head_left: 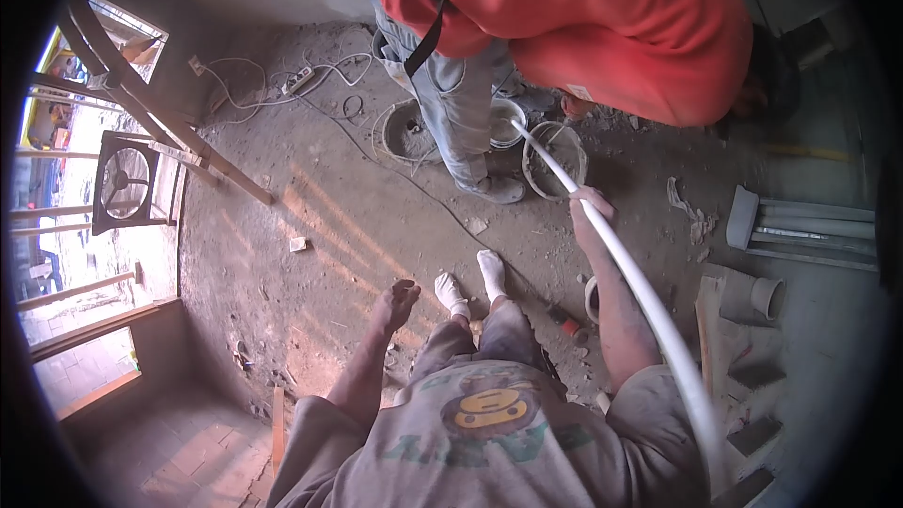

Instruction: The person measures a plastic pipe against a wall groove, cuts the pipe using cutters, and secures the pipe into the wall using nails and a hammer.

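My right hand (591,207) is wrapped around a long white pipe (640,282). From behind my right shoulder the pipe slants forward, and its far end reaches a small bucket (508,139) by the other person's leg. My left hand (400,299) hangs beside my left knee with its fingers curled in, and nothing shows in it. A second person in a red top (602,28) bends over the buckets; that person's hand (576,105) is close to the pipe's far end.
A wide bucket (562,174) and a tub (411,132) stand ahead on the dusty floor. A power strip (298,81) with loose cables lies at upper left, near leaning timber (179,122) and a fan (125,181). Pipes (809,221) and a fitting (752,296) lie right.
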A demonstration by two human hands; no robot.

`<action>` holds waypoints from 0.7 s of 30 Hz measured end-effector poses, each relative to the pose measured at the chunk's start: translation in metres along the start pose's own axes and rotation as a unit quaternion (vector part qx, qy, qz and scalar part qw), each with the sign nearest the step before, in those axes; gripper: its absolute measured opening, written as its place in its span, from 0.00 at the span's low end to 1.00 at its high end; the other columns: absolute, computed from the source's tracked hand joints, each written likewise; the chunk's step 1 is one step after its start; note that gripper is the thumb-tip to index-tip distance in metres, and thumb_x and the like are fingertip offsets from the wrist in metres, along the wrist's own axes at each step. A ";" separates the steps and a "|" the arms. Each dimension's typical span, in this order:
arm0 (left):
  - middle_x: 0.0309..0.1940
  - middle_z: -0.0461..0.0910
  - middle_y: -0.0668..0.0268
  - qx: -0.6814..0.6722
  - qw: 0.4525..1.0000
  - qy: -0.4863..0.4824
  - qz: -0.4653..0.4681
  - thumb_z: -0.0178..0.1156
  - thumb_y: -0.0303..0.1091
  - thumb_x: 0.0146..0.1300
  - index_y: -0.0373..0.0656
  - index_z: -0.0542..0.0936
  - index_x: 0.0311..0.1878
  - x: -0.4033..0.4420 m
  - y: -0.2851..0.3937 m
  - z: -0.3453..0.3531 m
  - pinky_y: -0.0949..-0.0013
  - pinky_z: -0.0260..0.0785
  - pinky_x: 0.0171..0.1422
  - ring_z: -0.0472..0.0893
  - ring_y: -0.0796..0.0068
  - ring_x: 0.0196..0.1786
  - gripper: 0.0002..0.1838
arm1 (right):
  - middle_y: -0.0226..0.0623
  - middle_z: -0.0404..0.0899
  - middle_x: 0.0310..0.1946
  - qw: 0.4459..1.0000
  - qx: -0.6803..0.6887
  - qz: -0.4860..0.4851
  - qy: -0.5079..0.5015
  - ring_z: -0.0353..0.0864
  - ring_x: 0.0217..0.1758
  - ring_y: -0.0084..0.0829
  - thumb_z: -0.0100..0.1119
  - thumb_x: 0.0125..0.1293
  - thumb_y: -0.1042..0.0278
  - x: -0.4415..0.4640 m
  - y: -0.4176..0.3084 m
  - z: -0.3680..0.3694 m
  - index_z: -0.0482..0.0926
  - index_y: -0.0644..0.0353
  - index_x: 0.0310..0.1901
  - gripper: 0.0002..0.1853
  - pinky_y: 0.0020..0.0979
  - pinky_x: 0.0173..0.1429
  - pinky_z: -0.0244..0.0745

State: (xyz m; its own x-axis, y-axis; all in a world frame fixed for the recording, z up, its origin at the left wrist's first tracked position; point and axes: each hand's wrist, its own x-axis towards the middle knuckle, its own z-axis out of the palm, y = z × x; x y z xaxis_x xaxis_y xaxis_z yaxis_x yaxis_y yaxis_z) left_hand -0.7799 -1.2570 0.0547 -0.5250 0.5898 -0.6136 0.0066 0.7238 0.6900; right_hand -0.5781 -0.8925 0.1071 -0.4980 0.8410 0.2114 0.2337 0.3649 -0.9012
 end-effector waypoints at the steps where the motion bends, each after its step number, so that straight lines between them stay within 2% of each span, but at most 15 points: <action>1: 0.41 0.85 0.50 0.019 1.000 -0.009 -0.009 0.59 0.52 0.67 0.38 0.78 0.54 -0.003 -0.003 -0.001 0.63 0.75 0.49 0.84 0.62 0.48 0.26 | 0.39 0.80 0.28 0.999 -0.008 -0.040 -0.002 0.78 0.30 0.30 0.58 0.57 0.80 -0.006 -0.005 0.010 0.81 0.64 0.32 0.03 0.30 0.36 0.75; 2: 0.42 0.85 0.50 0.039 0.999 -0.019 -0.013 0.59 0.51 0.67 0.38 0.78 0.54 -0.002 -0.007 -0.003 0.64 0.75 0.50 0.84 0.62 0.48 0.25 | 0.39 0.80 0.29 0.997 -0.018 -0.081 -0.001 0.78 0.30 0.30 0.59 0.57 0.79 -0.010 -0.017 0.023 0.81 0.64 0.32 0.03 0.30 0.36 0.75; 3: 0.42 0.84 0.50 0.058 0.998 -0.027 -0.014 0.59 0.51 0.67 0.38 0.78 0.54 0.001 -0.009 -0.003 0.64 0.75 0.50 0.84 0.62 0.49 0.25 | 0.39 0.80 0.29 0.999 -0.015 -0.009 -0.050 0.79 0.33 0.32 0.60 0.55 0.78 -0.017 -0.033 0.024 0.81 0.64 0.33 0.04 0.30 0.38 0.75; 4: 0.42 0.84 0.49 0.052 0.998 -0.025 -0.006 0.59 0.51 0.67 0.38 0.78 0.54 0.002 -0.009 -0.002 0.63 0.75 0.50 0.84 0.61 0.49 0.25 | 0.39 0.81 0.31 0.996 -0.025 -0.073 -0.045 0.80 0.34 0.30 0.60 0.55 0.78 -0.018 -0.029 0.024 0.82 0.64 0.34 0.04 0.29 0.40 0.75; 7: 0.42 0.85 0.49 0.032 0.999 -0.011 0.003 0.59 0.51 0.66 0.38 0.78 0.54 -0.002 -0.016 0.000 0.63 0.75 0.51 0.84 0.60 0.49 0.25 | 0.38 0.83 0.35 0.998 -0.002 0.054 -0.029 0.80 0.38 0.26 0.61 0.58 0.78 -0.019 -0.031 -0.020 0.81 0.64 0.35 0.04 0.29 0.44 0.75; 10: 0.42 0.85 0.49 0.031 0.999 -0.003 0.019 0.58 0.52 0.66 0.38 0.78 0.54 0.004 -0.016 0.003 0.63 0.75 0.52 0.84 0.60 0.49 0.25 | 0.39 0.83 0.37 0.998 0.038 0.039 -0.006 0.79 0.38 0.24 0.60 0.59 0.78 -0.009 -0.073 -0.077 0.81 0.66 0.35 0.04 0.26 0.43 0.74; 11: 0.42 0.85 0.49 0.038 0.999 -0.004 0.031 0.58 0.52 0.66 0.38 0.78 0.54 0.006 -0.015 0.004 0.63 0.75 0.52 0.84 0.60 0.50 0.25 | 0.40 0.83 0.38 0.994 0.058 0.090 -0.008 0.81 0.38 0.25 0.60 0.59 0.77 -0.011 -0.094 -0.094 0.81 0.66 0.35 0.04 0.26 0.43 0.76; 14: 0.43 0.85 0.49 0.049 0.997 -0.019 0.054 0.59 0.51 0.66 0.38 0.78 0.54 0.009 -0.002 0.006 0.63 0.75 0.52 0.84 0.60 0.50 0.25 | 0.43 0.83 0.40 0.998 0.017 0.068 0.007 0.83 0.39 0.28 0.59 0.59 0.76 -0.023 -0.153 -0.125 0.81 0.68 0.36 0.05 0.27 0.46 0.78; 17: 0.43 0.85 0.50 0.035 0.996 -0.036 0.069 0.59 0.51 0.66 0.39 0.79 0.54 0.009 0.001 0.012 0.63 0.75 0.52 0.84 0.59 0.50 0.25 | 0.47 0.83 0.41 0.995 0.039 0.080 0.046 0.85 0.41 0.32 0.57 0.61 0.73 -0.046 -0.184 -0.145 0.80 0.70 0.37 0.08 0.29 0.46 0.81; 21: 0.42 0.85 0.50 0.009 0.993 -0.052 0.110 0.59 0.51 0.65 0.40 0.79 0.53 0.011 -0.007 0.025 0.63 0.75 0.52 0.84 0.59 0.49 0.24 | 0.50 0.83 0.40 0.984 0.018 0.109 0.142 0.86 0.38 0.36 0.56 0.65 0.68 -0.081 -0.233 -0.169 0.78 0.71 0.40 0.12 0.31 0.43 0.83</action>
State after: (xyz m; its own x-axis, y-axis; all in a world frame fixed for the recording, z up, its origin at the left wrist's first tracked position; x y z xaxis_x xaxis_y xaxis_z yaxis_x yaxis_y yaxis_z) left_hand -0.7645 -1.2467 0.0334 -0.4176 0.7674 -0.4866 0.1275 0.5797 0.8048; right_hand -0.4513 -0.9784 0.3639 -0.1856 0.9770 0.1048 0.2769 0.1544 -0.9484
